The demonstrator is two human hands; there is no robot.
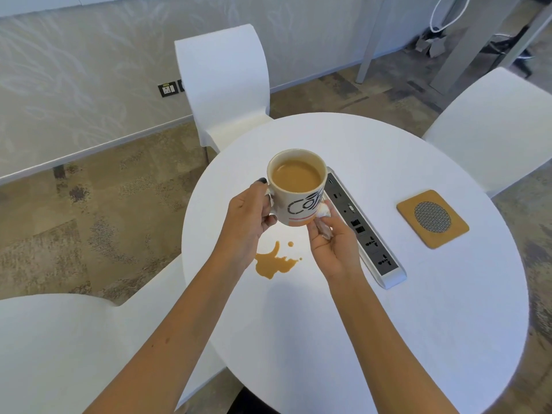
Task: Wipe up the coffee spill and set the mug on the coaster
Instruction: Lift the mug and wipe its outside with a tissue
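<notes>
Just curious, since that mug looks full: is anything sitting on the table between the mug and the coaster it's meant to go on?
Yes. The power strip lies on the table between the mug and the coaster.

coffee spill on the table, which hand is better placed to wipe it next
Right. The right hand already holds the crumpled tissue, and sits beside the spill. The left hand is busy holding the full mug.

One mug (296,186), one coaster (432,218), three chairs (222,82).
</notes>
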